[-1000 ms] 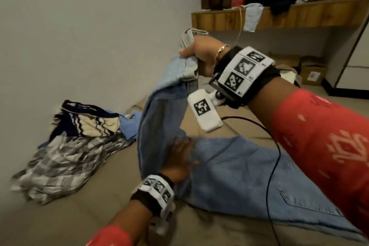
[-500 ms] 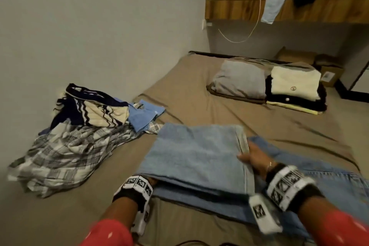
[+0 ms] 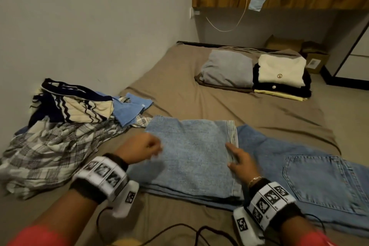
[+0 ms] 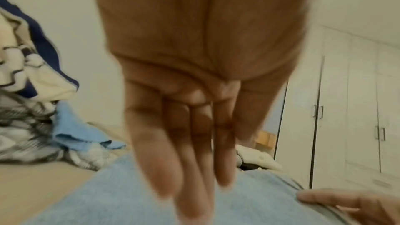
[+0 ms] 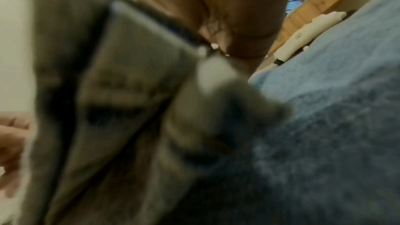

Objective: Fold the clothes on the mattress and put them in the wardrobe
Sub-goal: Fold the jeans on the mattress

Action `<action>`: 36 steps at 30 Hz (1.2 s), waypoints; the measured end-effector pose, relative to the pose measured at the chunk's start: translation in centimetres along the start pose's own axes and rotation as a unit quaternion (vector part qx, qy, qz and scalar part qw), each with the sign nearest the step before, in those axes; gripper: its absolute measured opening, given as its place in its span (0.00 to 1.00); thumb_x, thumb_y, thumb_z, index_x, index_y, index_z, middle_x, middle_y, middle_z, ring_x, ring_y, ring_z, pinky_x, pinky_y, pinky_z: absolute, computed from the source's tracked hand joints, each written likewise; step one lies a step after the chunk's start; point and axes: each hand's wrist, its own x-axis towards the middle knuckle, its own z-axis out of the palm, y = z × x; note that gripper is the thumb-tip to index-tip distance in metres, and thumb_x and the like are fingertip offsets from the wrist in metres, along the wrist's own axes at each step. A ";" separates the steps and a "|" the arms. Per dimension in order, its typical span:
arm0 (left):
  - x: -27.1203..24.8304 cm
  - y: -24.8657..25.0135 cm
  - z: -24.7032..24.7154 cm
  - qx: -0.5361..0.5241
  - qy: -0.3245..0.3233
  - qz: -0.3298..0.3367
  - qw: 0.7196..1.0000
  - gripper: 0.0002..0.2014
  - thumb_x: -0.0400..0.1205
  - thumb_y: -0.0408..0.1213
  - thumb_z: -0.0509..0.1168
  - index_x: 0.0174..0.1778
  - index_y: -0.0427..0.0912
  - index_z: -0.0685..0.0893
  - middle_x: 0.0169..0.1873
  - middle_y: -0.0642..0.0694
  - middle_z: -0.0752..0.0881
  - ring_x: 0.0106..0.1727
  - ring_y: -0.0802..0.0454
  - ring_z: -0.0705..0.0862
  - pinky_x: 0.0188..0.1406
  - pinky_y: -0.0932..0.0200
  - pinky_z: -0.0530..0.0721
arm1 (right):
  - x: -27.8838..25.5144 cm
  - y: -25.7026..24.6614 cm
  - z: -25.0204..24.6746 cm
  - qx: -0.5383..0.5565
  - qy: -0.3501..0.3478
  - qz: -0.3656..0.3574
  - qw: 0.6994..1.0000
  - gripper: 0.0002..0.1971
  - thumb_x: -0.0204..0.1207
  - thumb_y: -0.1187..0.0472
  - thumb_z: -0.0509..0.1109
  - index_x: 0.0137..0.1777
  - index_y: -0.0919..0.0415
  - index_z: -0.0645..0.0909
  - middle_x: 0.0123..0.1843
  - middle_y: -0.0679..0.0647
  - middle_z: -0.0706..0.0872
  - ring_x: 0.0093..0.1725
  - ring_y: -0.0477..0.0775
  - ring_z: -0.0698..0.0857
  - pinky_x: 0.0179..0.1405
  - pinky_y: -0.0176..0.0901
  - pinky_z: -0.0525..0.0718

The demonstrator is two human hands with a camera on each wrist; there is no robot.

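- The mattress (image 3: 199,102) fills the middle of the head view, and every piece of clothing you see lies on it.
- Your jeans (image 3: 191,152) sit low and centre: the legs are folded over toward the waist end, whose back pocket shows at lower right.
- The unfolded pile (image 3: 60,132) — plaid, striped and pale blue pieces — waits at the left edge against the wall.
- The folded stack (image 3: 279,74) rests at upper right, well apart from the jeans.
- The wardrobe (image 4: 350,109) shows only at the right of the left-wrist view, doors closed.
- Your left hand (image 3: 141,147) is over the folded panel's left edge, fingers (image 4: 155,160) straight and together, gripping nothing.
- Your right hand (image 3: 238,161) lies flat along the hem, fingers extended, holding nothing.
- Risk, as I judge it: the layers look slightly offset along the near edge — fold again without squaring them and the bundle may slump when lifted.
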 end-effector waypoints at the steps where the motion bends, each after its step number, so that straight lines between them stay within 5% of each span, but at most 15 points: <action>1: 0.9 0.2 0.1 0.092 0.045 0.027 0.994 0.20 0.82 0.54 0.54 0.55 0.44 0.83 0.51 0.46 0.87 0.54 0.49 0.85 0.47 0.61 0.79 | -0.2 0.1 0.2 -0.073 -0.023 0.017 0.997 0.32 0.74 0.77 0.64 0.78 0.61 0.63 0.76 0.59 0.69 0.75 0.57 0.69 0.72 0.40 0.66; 3: 3.1 -0.3 1.5 0.227 0.009 0.020 0.974 0.31 0.81 0.61 0.54 0.76 0.46 0.68 0.75 0.44 0.70 0.76 0.45 0.67 0.71 0.51 0.68 | -0.5 -0.3 0.2 -0.235 -0.058 0.055 0.969 0.30 0.77 0.67 0.65 0.79 0.54 0.62 0.76 0.62 0.65 0.74 0.63 0.68 0.72 0.46 0.67; 6: 5.5 -1.8 3.7 0.259 -0.088 -0.050 0.961 0.43 0.78 0.65 0.56 0.82 0.51 0.43 0.82 0.44 0.39 0.83 0.42 0.39 0.79 0.37 0.46 | -0.2 -3.3 -0.2 -0.404 0.028 -0.032 0.914 0.24 0.80 0.62 0.62 0.76 0.56 0.65 0.78 0.66 0.57 0.76 0.67 0.62 0.73 0.49 0.65; 9: 7.1 -1.6 4.3 0.278 -0.103 -0.038 0.954 0.50 0.75 0.68 0.57 0.81 0.49 0.35 0.80 0.42 0.31 0.81 0.40 0.34 0.78 0.37 0.40 | 2.4 -5.5 1.7 -0.467 -0.039 -0.122 0.875 0.34 0.81 0.57 0.62 0.81 0.62 0.49 0.83 0.65 0.39 0.82 0.66 0.43 0.80 0.55 0.49; 13: 9.0 -2.0 5.3 0.259 -0.146 -0.071 0.952 0.57 0.70 0.70 0.62 0.80 0.49 0.31 0.79 0.44 0.28 0.81 0.40 0.32 0.77 0.33 0.41 | 5.5 -4.6 4.9 -0.550 -0.191 -0.072 0.810 0.48 0.75 0.35 0.60 0.82 0.58 0.36 0.82 0.61 0.31 0.81 0.65 0.34 0.77 0.66 0.37; 18: 8.8 -5.0 5.8 0.217 -0.174 -0.124 0.953 0.62 0.65 0.74 0.63 0.79 0.48 0.28 0.79 0.47 0.28 0.81 0.40 0.32 0.78 0.33 0.41 | 6.7 -1.4 1.2 -0.524 -0.196 0.063 0.826 0.55 0.69 0.25 0.55 0.81 0.60 0.32 0.82 0.51 0.30 0.82 0.53 0.36 0.74 0.76 0.37; 20: 8.6 -4.6 5.4 0.213 -0.172 -0.116 0.955 0.65 0.62 0.77 0.62 0.79 0.48 0.28 0.79 0.46 0.28 0.81 0.40 0.33 0.79 0.34 0.41 | 6.4 -1.7 0.7 -0.536 -0.196 0.058 0.819 0.54 0.70 0.26 0.54 0.81 0.61 0.31 0.82 0.53 0.31 0.82 0.52 0.35 0.74 0.74 0.36; 24: 6.5 -4.2 5.0 0.194 -0.246 -0.052 0.948 0.78 0.37 0.89 0.47 0.78 0.49 0.25 0.77 0.43 0.23 0.79 0.40 0.28 0.77 0.36 0.36 | 3.2 -1.5 0.9 -0.547 -0.204 -0.006 0.812 0.55 0.72 0.29 0.56 0.80 0.66 0.32 0.82 0.61 0.30 0.82 0.60 0.34 0.79 0.61 0.36; 26: 4.6 -5.3 5.5 0.191 -0.267 -0.035 0.944 0.76 0.36 0.89 0.42 0.75 0.50 0.22 0.76 0.42 0.22 0.78 0.40 0.26 0.77 0.37 0.34 | 0.4 0.0 1.3 -0.549 -0.226 -0.037 0.804 0.54 0.71 0.25 0.47 0.80 0.67 0.32 0.80 0.62 0.28 0.81 0.61 0.34 0.78 0.56 0.35; 28: 3.3 -6.4 5.9 0.193 -0.254 -0.037 0.947 0.74 0.36 0.90 0.39 0.70 0.49 0.18 0.76 0.41 0.22 0.78 0.40 0.26 0.77 0.39 0.34 | -1.6 1.1 1.8 -0.531 -0.241 -0.061 0.810 0.67 0.47 0.17 0.18 0.79 0.68 0.32 0.77 0.61 0.24 0.80 0.62 0.32 0.75 0.52 0.31; 30: 2.9 -6.8 6.1 0.197 -0.235 -0.043 0.951 0.72 0.36 0.90 0.37 0.67 0.48 0.17 0.76 0.41 0.23 0.79 0.41 0.27 0.78 0.40 0.35 | -1.6 1.8 2.2 -0.525 -0.247 -0.052 0.813 0.78 0.24 0.24 0.05 0.79 0.67 0.31 0.74 0.59 0.22 0.79 0.59 0.29 0.76 0.52 0.32; 36: 2.9 -4.7 5.4 0.242 -0.215 -0.081 0.943 0.82 0.29 0.89 0.38 0.78 0.45 0.27 0.79 0.42 0.29 0.82 0.41 0.35 0.78 0.38 0.43 | -3.9 2.0 0.3 -0.514 -0.214 0.003 0.831 0.79 0.20 0.26 0.03 0.80 0.63 0.31 0.81 0.58 0.29 0.81 0.58 0.33 0.78 0.56 0.35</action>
